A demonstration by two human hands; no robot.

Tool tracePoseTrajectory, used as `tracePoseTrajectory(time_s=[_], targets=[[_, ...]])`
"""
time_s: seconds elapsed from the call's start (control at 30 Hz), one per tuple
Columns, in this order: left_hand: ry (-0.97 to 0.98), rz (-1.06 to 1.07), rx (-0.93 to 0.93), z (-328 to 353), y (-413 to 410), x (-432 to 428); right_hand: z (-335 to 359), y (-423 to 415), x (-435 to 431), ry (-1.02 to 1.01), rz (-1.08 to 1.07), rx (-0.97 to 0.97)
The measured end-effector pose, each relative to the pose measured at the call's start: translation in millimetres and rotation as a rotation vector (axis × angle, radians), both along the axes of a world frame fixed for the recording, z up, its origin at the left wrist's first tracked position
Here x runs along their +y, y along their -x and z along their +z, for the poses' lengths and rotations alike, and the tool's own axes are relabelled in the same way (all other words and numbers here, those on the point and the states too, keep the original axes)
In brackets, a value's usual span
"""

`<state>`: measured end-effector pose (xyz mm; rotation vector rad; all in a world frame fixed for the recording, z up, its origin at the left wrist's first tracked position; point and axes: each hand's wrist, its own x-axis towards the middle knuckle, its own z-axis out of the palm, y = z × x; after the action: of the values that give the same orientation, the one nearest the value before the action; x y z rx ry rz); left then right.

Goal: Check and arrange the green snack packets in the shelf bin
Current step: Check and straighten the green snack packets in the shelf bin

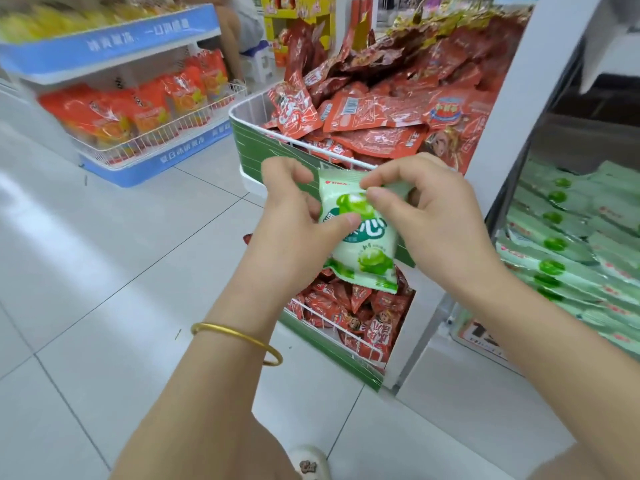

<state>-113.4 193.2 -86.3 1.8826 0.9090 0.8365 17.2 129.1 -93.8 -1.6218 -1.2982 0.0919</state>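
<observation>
Gold bangle (239,336) on left wrist. Left hand (294,216) pinches left side of pale-green glossy plastic snack packet (363,251); right hand (429,209) pinches top edge. Packet held in air, outside bin. Likely light, crinkly, slick, puffy: grip sealed edges. Beyond: white wire basket (249,109) of red packets; at right, shelf bin (479,337) with stacked green packets (571,244).

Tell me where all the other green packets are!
In the head view, the green packets lie stacked at the far right, past the white post, right of the red packets.
</observation>
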Motion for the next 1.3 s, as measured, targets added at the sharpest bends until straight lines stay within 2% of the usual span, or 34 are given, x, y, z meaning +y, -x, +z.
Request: tracePoseTrajectory(time_s=[0.2,0.6,0.8,0.93,1.1,1.13,1.23,1.3], targets=[[-0.169,-0.181,0.106,11.3,-19.8,-29.0,7.5,-13.5,-46.4,0.001,-0.102,0.007],[-0.277,-0.527,0.113,37.2,-118.1,-128.9,42.1,-66.3,-177.0,0.004,-0.477,0.014],[-0.290,-0.632,0.132,35.4,-163.5,-175.2,47.6,-94.0,-224.0,0.023,-0.535,0.102],[-0.219,-0.695,0.139,32.3,-188.7,-184.0,49.8,-106.9,-241.5,-0.017,-0.497,0.268],[0.018,-0.831,0.107,29.8,-206.8,-185.6,56.3,-113.4,-259.4,-0.045,-0.426,0.427],[0.054,-0.863,0.092,29.4,-210.8,-187.2,56.1,-115.8,-264.5,-0.028,-0.435,0.383],[0.164,-0.958,0.012,28.2,-216.9,-191.7,49.4,-126.8,-274.5,0.080,-0.559,0.082],[0.252,-1.018,-0.026,27.4,-220.5,-195.4,47.0,-134.4,-281.5,0.125,-0.614,-0.015]])
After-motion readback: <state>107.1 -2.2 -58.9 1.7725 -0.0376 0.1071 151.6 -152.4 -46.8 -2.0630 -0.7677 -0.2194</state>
